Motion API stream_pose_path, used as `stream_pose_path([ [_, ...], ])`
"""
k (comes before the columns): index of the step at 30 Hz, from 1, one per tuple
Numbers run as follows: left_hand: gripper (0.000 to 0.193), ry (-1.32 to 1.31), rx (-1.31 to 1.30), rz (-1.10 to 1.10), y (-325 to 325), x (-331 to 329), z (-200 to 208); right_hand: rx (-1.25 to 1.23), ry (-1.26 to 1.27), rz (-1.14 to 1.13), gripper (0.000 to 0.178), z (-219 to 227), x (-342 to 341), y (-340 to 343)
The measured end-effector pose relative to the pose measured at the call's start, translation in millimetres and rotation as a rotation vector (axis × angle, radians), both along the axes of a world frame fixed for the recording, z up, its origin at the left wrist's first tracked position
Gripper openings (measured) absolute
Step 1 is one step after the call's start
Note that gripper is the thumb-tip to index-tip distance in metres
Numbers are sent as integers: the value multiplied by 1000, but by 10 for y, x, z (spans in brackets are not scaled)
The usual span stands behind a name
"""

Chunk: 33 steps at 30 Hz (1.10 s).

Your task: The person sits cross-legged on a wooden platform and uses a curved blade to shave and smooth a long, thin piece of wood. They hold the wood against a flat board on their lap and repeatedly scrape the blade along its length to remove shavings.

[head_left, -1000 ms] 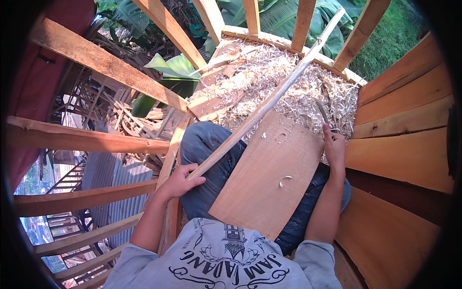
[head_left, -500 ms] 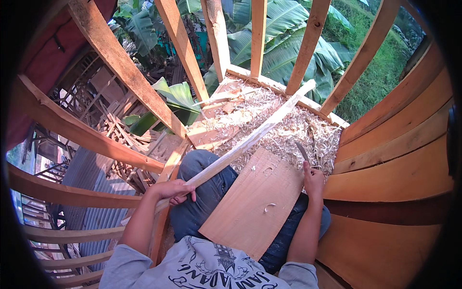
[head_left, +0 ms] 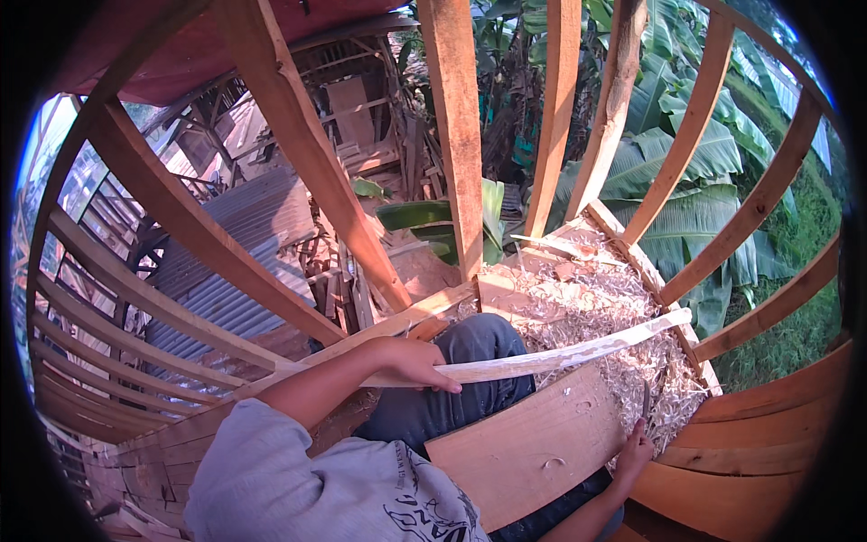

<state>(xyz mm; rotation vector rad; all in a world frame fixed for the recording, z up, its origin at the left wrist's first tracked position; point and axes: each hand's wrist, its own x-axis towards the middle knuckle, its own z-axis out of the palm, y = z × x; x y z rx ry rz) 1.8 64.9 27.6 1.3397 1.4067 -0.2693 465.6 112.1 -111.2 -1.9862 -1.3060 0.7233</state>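
My left hand (head_left: 414,363) is closed round a long pale wooden strip (head_left: 564,356). The strip runs rightward over my raised knee, its far end near the frame's lower rail. My right hand (head_left: 634,452) grips a knife (head_left: 646,396) by its handle, blade pointing away from me over the shavings. Between the hands, a wide flat board (head_left: 533,443) lies across my lap with a curl of wood on it. The knife and the strip are apart.
Wood shavings (head_left: 591,303) cover the floor ahead. Upright wooden slats (head_left: 452,117) stand in front and to the left, with banana leaves (head_left: 673,167) beyond. Planks (head_left: 731,452) form a wall at right. Below left are a corrugated metal roof (head_left: 230,271) and scrap wood.
My head view has turned left, so the scene sits further right and shows more slats at left. Both hands still hold the same strip and knife.
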Motion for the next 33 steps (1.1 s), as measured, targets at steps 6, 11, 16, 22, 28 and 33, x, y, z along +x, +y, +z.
stream_pose_path([
  [6,64,269,331,-70,-149,-20,359,9,-7,15,71,-35,-49,12],
  [11,44,108,760,8,-95,249,634,71,-19,20,70,-252,-3,33],
  [16,23,-183,1138,-148,185,709,868,-49,-35,5,71,-19,-10,15],
  [22,22,-651,882,-572,313,1316,1110,-87,66,-22,62,153,-170,36],
  [28,42,-1336,-162,-1059,-413,1867,1143,-212,41,-105,63,83,14,-9],
  [33,37,-1687,-215,-475,-706,1669,902,-198,71,-81,65,189,-141,-46],
])
